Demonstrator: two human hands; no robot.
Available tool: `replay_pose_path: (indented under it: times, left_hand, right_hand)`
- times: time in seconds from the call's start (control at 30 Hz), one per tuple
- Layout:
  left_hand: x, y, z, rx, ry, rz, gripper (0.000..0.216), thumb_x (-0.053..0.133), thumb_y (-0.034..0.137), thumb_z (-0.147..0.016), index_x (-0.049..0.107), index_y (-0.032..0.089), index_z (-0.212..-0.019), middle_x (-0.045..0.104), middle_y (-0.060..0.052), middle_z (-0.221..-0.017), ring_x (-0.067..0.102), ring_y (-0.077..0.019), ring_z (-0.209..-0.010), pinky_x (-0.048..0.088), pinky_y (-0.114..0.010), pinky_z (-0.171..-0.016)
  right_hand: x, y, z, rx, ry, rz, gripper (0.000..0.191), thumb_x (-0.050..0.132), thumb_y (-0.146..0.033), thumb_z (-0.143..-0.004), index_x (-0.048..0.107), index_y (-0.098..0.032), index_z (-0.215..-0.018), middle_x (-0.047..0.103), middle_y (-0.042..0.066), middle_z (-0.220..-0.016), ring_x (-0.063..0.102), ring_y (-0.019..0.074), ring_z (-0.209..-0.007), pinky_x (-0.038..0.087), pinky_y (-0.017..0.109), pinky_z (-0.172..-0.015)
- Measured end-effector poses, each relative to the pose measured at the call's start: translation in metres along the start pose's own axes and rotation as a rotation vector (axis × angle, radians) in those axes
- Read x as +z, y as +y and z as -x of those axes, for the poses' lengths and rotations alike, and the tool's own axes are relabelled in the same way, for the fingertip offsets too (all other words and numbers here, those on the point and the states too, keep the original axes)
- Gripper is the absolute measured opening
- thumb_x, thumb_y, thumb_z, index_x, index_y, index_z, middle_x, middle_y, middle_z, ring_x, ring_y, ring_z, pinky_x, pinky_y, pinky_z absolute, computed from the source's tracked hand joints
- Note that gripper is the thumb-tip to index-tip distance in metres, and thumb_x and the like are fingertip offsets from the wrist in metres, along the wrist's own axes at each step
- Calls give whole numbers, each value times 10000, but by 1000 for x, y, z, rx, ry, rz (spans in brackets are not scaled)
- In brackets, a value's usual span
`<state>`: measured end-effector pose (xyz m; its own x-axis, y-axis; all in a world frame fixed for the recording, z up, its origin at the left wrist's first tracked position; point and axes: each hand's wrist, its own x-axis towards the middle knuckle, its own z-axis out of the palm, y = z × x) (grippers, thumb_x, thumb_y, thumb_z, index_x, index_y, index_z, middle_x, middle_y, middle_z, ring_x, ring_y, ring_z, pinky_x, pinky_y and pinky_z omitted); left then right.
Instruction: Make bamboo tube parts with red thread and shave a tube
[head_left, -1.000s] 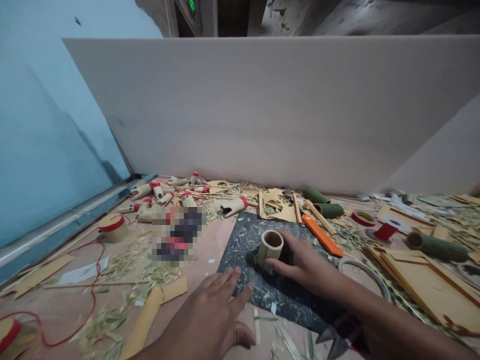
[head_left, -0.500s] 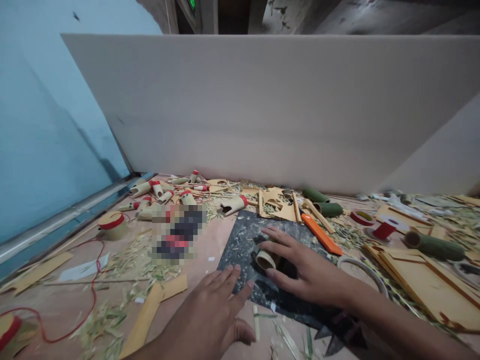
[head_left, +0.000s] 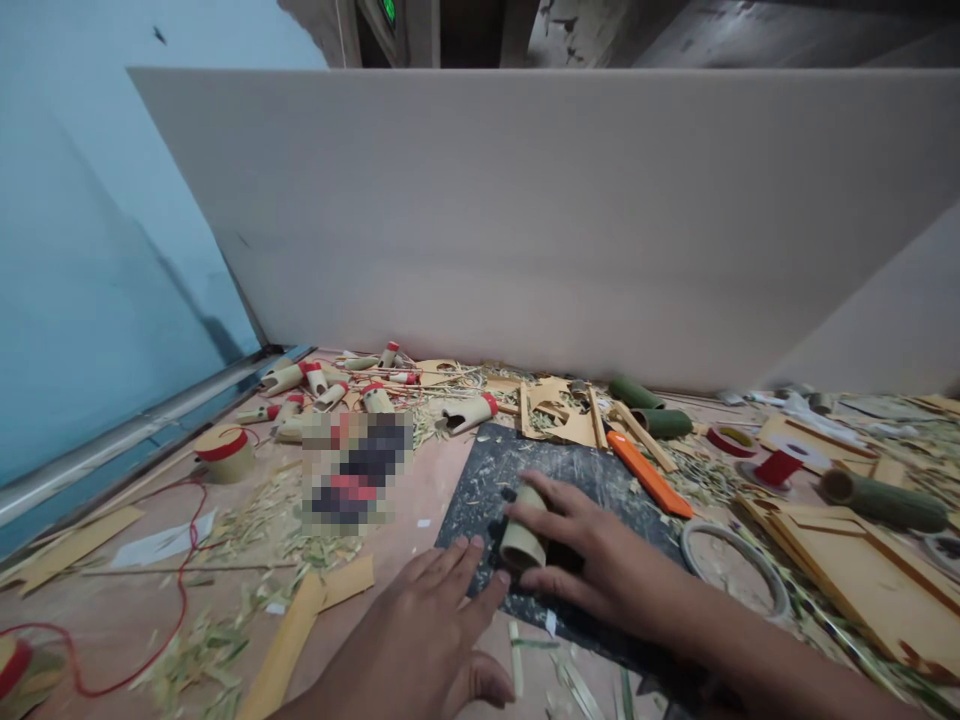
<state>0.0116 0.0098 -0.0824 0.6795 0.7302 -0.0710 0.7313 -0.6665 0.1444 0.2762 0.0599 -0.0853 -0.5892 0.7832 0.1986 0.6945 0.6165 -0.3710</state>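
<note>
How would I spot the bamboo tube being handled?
On the pinkish tabletop, find the dark, speckled mat. There, beneath the right hand, is a short, pale, hollow bamboo tube on its side. Unlike the red-banded pale tubes and green tubes beyond, it looks plain.

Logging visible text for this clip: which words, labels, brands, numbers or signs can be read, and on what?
None can be read.
Bamboo tube under the right hand: no lettering shows.
Orange tool: any marking too small to read.
Green shape at the top edge: too blurred to read.
</note>
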Motion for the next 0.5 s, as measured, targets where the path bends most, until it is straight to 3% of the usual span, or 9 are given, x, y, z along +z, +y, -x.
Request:
replay_pose_path:
  times: [0.13, 0.27, 0.4, 0.5]
  left_hand:
    - [-6, 3, -1, -6, -66, -26, 692, 750, 523, -918, 590, 176, -1495, 461, -227, -1560, 531, -421, -1416, 490, -534, -1148]
    - [-10, 5, -1, -10, -75, -15, 692, 772, 515, -901, 607, 170, -1477, 478, -238, -1541, 547, -431, -1396, 494, -549, -1139]
    - [-9, 5, -1, -5, -69, -24, 677, 743, 523, -924, 594, 181, -1488, 464, -231, -1552, 527, -422, -1413, 482, -555, -1147]
    - [-10, 5, 0, -8, -108, -44, 680, 722, 533, -936, 577, 187, -1503, 444, -228, -1563, 513, -416, -1426, 477, -555, -1151]
  right_hand:
    - [-3, 11, -3, 131, 154, 46, 454, 646, -423, -1000, 641, -272, -1428, 463, 185, -1614, 547, 413, -1400, 436, 645, -1153]
    - [-3, 12, -4, 7, -4, -35, 544, 657, -501, -987, 584, -311, -1492, 381, 151, -1670, 442, 370, -1495, 432, 549, -1187]
    - [-3, 13, -5, 127, 110, -2, 487, 578, -473, -1030, 624, -218, -1443, 421, 211, -1619, 492, 392, -1448, 391, 609, -1196]
    - [-2, 15, -5, 5, -4, -75, 539, 645, -530, -991, 581, -327, -1487, 350, 122, -1685, 443, 343, -1496, 424, 520, -1197]
